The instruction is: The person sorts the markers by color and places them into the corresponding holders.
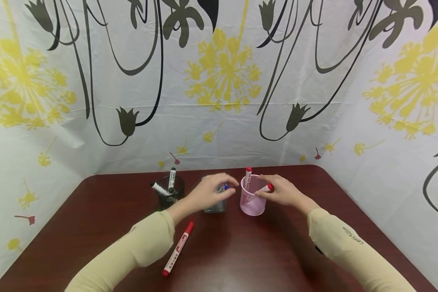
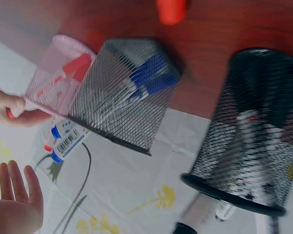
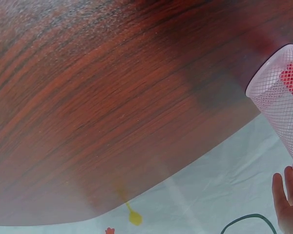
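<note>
My left hand [image 1: 209,190] hangs over a dark mesh pen holder [image 1: 215,207], thumb and fingers apart with nothing between them. Blue-capped markers [image 2: 71,144] stand in that holder. At the pink mesh pen cup [image 1: 253,209], my right hand [image 1: 282,190] has its fingertips by the rim. A red-capped marker [image 1: 266,187] leans in the cup, its cap between my right thumb and fingers without a visible pinch. Another red-capped marker [image 1: 248,177] stands upright at the cup's far side. In the right wrist view, the right fingers [image 3: 279,189] look straight beside the rim.
A round black mesh pen cup [image 1: 183,187] on the left holds black-capped markers [image 1: 162,189]. One red marker [image 1: 177,250] lies on the dark wooden table [image 1: 252,259] nearer to me. A patterned white cloth [image 1: 219,134] hangs behind the table's back edge.
</note>
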The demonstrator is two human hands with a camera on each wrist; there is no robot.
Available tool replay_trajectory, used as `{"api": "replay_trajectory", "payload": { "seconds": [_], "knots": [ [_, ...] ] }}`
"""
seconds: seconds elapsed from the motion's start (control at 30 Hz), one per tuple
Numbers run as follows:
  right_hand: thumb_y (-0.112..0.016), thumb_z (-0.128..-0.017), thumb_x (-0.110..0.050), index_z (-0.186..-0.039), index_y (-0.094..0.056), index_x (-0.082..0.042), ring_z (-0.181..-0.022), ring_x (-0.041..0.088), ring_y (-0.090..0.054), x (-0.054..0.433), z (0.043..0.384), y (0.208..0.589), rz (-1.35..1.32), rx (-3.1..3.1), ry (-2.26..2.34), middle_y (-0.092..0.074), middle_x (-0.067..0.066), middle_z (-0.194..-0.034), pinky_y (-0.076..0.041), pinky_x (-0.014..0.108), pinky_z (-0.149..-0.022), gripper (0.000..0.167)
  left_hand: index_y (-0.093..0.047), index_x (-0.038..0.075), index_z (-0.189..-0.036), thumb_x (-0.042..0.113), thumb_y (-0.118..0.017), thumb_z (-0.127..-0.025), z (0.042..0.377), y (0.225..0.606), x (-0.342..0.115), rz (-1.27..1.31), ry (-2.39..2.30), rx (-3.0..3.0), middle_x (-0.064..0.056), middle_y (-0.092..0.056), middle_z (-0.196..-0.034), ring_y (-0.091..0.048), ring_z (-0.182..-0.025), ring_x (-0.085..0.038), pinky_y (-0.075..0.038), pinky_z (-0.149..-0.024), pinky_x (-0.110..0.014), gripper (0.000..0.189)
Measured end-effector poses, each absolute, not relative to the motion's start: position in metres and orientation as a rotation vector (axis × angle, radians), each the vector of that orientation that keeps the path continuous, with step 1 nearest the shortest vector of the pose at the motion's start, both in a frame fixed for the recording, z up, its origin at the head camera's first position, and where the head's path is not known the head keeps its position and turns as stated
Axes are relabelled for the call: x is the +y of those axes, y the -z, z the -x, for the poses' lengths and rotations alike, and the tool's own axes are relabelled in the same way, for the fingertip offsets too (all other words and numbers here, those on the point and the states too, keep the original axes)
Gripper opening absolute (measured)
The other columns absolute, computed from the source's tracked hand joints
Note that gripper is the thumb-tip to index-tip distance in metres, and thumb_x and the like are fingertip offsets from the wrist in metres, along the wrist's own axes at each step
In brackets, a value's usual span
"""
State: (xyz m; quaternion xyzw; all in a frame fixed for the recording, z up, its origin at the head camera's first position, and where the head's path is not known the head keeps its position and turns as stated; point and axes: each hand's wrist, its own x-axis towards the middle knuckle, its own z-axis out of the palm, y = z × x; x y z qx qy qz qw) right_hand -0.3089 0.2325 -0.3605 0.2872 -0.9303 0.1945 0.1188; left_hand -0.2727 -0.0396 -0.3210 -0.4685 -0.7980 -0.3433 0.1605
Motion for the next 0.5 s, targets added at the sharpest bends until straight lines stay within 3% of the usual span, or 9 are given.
{"api": "replay_trajectory", "payload": {
  "seconds": [0.13,0.5],
  "knots": [
    [-0.061,-0.074,-0.053,-0.122,-0.053,-0.008,-0.102,0.025,-0.049,0.233,0.308,0.361,-0.825,-2.730,-0.563,-0.056,0.010,-0.113,-0.039,0.045,-0.084,0.066,-0.064,0.010,-0.096,0.016,-0.061,-0.082,0.252,0.332,-0.059,1.482,0.733,-2.212,0.003,-0.061,-0.095,-0.054,-0.091,-0.006,-0.041,-0.080,-0.020,0.016],
    [-0.062,-0.074,-0.053,-0.122,-0.052,-0.008,-0.101,0.026,-0.048,0.232,0.307,0.361,-0.808,-2.750,-0.587,-0.056,0.010,-0.113,-0.040,0.046,-0.084,0.067,-0.063,0.015,-0.091,0.017,-0.064,-0.076,0.212,0.371,-0.104,1.630,0.088,-2.009,0.009,-0.058,-0.088,-0.052,-0.081,-0.009,-0.041,-0.066,-0.022,0.016]
  ]
}}
